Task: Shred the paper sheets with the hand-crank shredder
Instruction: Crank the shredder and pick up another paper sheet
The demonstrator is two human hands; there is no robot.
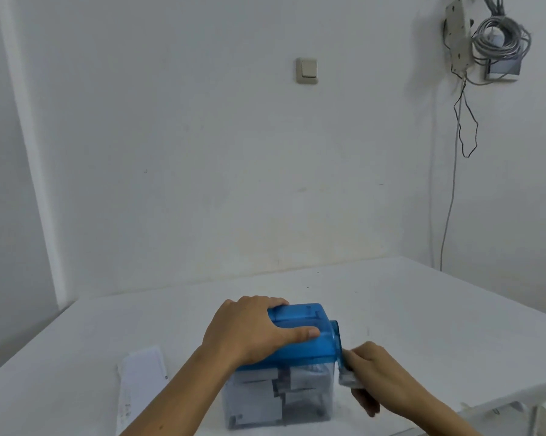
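Observation:
A small shredder (309,344) with a blue translucent top stands on a clear bin (315,401) near the table's front edge. Paper pieces show through the bin's wall. My left hand (253,328) lies over the blue top, fingers curled over its far edge and thumb along the front. My right hand (369,372) grips the pale knob of the blue crank (339,344) on the shredder's right side, low down beside the bin. A few white paper sheets (142,379) lie flat on the table to the left of the shredder.
The white table (423,309) stands in a corner against white walls. A light switch (307,70) sits on the back wall. At upper right a coil of grey cables (498,42) hangs, with a wire running down to the table's far corner.

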